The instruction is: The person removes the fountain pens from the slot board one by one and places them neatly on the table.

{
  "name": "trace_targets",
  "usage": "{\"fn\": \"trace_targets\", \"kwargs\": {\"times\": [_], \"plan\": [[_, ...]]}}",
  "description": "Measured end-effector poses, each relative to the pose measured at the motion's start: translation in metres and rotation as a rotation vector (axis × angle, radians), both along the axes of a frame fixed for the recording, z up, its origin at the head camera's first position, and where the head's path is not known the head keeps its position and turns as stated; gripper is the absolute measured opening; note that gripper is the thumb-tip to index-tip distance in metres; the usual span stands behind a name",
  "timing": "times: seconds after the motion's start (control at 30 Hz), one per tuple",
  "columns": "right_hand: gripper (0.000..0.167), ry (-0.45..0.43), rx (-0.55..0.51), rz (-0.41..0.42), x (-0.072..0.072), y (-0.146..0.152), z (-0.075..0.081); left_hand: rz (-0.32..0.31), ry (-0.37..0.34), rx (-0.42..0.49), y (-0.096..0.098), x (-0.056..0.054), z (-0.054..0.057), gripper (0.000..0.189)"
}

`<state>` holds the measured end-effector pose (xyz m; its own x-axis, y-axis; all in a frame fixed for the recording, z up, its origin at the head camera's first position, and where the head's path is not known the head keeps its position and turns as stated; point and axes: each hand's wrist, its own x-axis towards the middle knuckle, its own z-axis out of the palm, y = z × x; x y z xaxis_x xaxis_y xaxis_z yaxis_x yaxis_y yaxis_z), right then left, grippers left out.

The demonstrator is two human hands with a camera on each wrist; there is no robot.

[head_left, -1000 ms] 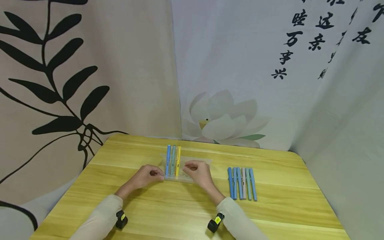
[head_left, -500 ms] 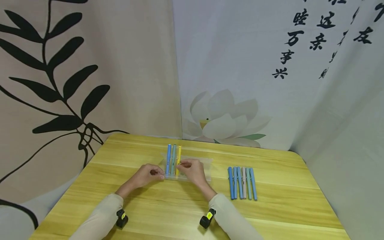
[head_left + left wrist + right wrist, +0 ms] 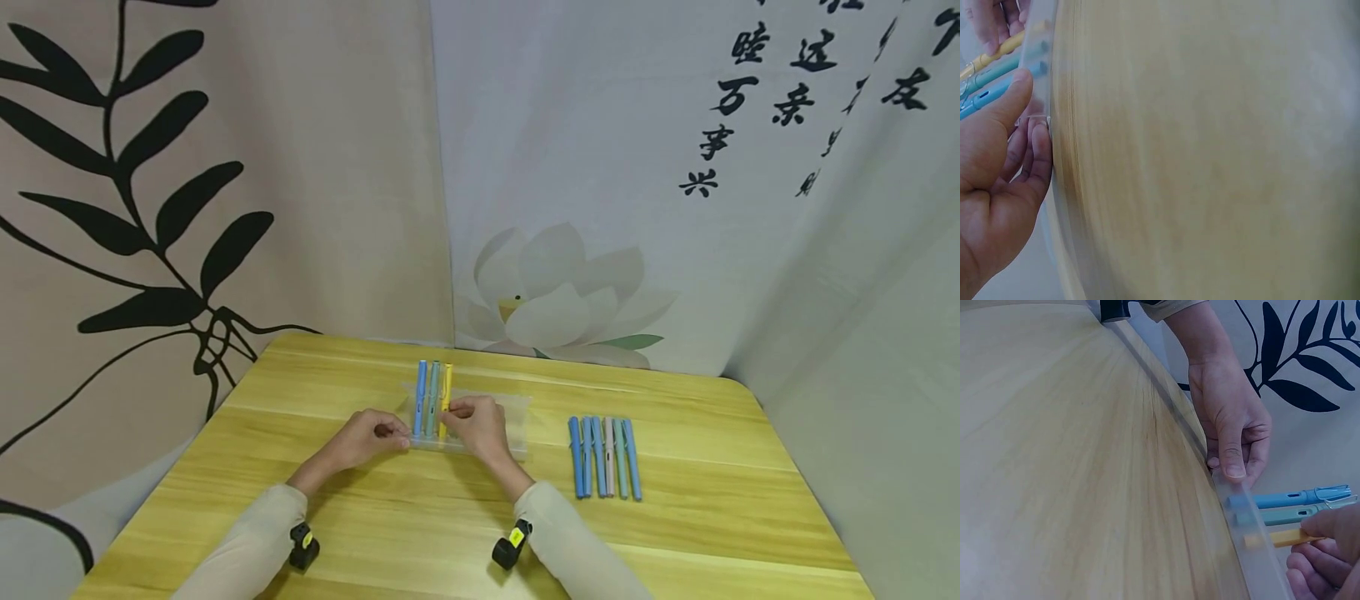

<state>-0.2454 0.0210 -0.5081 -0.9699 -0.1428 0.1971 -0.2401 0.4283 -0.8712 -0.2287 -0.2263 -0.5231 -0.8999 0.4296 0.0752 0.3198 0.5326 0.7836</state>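
Note:
A clear plastic pen holder (image 3: 516, 412) stands near the back of the table, with three capped pens leaning in its left part. They are a blue pen (image 3: 420, 400), a green pen (image 3: 432, 402) and a yellow pen (image 3: 447, 379). My left hand (image 3: 371, 433) pinches the holder's left end, its thumb (image 3: 1017, 94) on the front strip next to the blue pen. My right hand (image 3: 480, 427) pinches the yellow pen between thumb and fingers, partway up its barrel. The yellow pen's lower end (image 3: 1254, 540) shows blurred behind the holder's front strip.
To the right on the wooden table (image 3: 712, 467) lies a row of several pens, mostly blue, with a pinkish pen (image 3: 610, 458) and a green pen (image 3: 621, 460) among them. A printed curtain (image 3: 585, 167) hangs behind the table.
My right hand has moved left from beside the pens and taken hold of the yellow pen. My left hand has stayed at the holder's left end.

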Motion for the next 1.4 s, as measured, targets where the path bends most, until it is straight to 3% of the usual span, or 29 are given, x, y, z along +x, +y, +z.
{"fn": "trace_targets", "kwargs": {"times": [0.57,0.77,1.07,1.4], "plan": [[0.014,0.010,-0.010,-0.001,-0.001,0.002,0.001,-0.001,-0.020,0.009,0.004,-0.003,0.001,0.012],[0.018,0.056,-0.030,-0.002,-0.001,0.005,0.011,-0.009,-0.017,0.003,0.005,-0.002,0.000,0.011],[0.019,0.049,-0.053,0.035,0.007,0.015,0.030,-0.018,0.008,-0.004,0.001,0.000,-0.003,0.011],[0.018,0.047,-0.039,0.031,0.014,0.035,0.038,-0.008,0.000,-0.004,0.000,0.001,-0.001,0.011]]}}
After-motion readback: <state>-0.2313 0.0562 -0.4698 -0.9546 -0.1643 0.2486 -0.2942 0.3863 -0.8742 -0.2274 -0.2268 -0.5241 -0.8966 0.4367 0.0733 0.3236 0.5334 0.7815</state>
